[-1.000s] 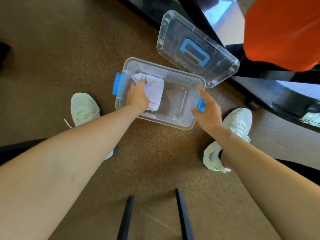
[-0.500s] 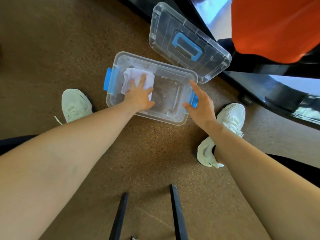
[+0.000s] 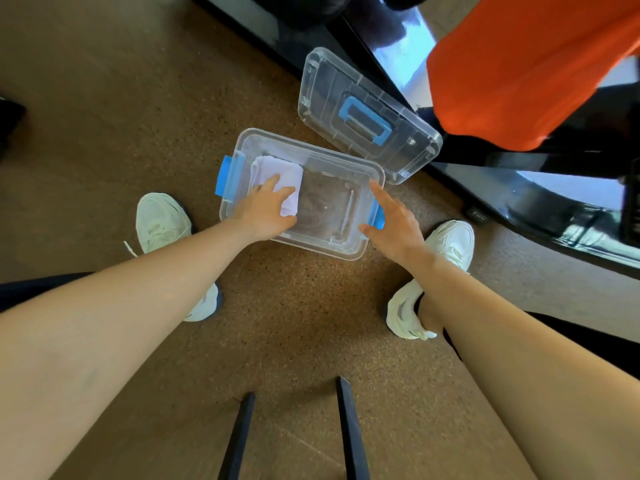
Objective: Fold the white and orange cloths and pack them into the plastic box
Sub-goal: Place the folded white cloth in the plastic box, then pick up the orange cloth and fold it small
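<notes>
**White cloth is in the box, orange cloth waits**

White cloth [image 3: 277,171] lies folded at the left end of the plastic box [image 3: 346,252]. The box sits on the brown floor [image 3: 311,323], between the person's two white shoes [image 3: 161,220].

The left grip [image 3: 265,216] is flat on the white cloth. Its fingers are straight and spread out, so it holds nothing. It just presses down. I think this is to make the cloth lie flat and small, so it does not puff up.

The right grip [image 3: 394,223] is open too. Its straight fingers touch the right end of the box, by the blue clip [image 3: 379,214]. I think this keeps the box from sliding while the other hand pushes.

The right half of the box is bare. That looks like room saved for the next cloth.

The orange cloth [image 3: 519,71] is up over the dark shiny desk [image 3: 519,199], well apart from the box. I cannot tell if it is folded.

The lid [image 3: 363,112] lies just behind the box, out of the way.
</notes>
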Demonstrator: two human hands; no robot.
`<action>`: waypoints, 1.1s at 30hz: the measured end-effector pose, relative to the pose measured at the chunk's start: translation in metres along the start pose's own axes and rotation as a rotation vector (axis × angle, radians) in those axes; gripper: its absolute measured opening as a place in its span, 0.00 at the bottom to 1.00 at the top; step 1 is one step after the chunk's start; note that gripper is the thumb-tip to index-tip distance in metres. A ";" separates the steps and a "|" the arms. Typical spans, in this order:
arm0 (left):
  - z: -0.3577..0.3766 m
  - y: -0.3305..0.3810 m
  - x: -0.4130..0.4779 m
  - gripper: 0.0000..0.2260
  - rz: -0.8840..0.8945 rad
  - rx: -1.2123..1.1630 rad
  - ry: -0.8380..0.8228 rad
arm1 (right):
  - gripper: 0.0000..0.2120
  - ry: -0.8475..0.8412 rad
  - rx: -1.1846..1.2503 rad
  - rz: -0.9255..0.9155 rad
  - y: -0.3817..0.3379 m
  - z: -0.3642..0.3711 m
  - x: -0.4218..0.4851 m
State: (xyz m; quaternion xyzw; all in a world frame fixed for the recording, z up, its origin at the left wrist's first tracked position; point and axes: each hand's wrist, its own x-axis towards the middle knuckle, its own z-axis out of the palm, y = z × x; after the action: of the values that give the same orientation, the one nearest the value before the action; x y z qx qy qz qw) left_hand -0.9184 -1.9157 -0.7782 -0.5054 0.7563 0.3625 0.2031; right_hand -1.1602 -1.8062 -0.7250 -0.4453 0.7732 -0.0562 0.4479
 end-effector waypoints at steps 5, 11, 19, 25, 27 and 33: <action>-0.040 0.023 -0.048 0.23 0.068 -0.044 0.015 | 0.29 -0.014 -0.010 0.028 -0.015 -0.036 -0.024; -0.110 0.059 -0.107 0.16 0.179 0.125 -0.035 | 0.10 0.265 0.023 -0.173 -0.068 -0.109 -0.093; -0.181 0.140 -0.170 0.11 0.377 -0.246 0.262 | 0.08 0.915 0.510 -0.304 -0.115 -0.204 -0.186; -0.204 0.218 -0.157 0.20 0.459 -0.731 0.513 | 0.35 0.860 0.716 -0.342 -0.118 -0.242 -0.167; -0.203 0.232 -0.143 0.27 0.456 -0.769 0.547 | 0.37 0.781 0.805 -0.361 -0.118 -0.254 -0.156; -0.204 0.257 -0.125 0.18 0.416 -0.766 0.743 | 0.08 0.775 0.903 -0.365 -0.125 -0.271 -0.139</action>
State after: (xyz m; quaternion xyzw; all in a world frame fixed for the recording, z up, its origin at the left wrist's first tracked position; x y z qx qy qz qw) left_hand -1.0899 -1.9337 -0.4719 -0.4768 0.6753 0.4408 -0.3498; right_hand -1.2539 -1.8626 -0.4148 -0.2840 0.6911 -0.6109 0.2619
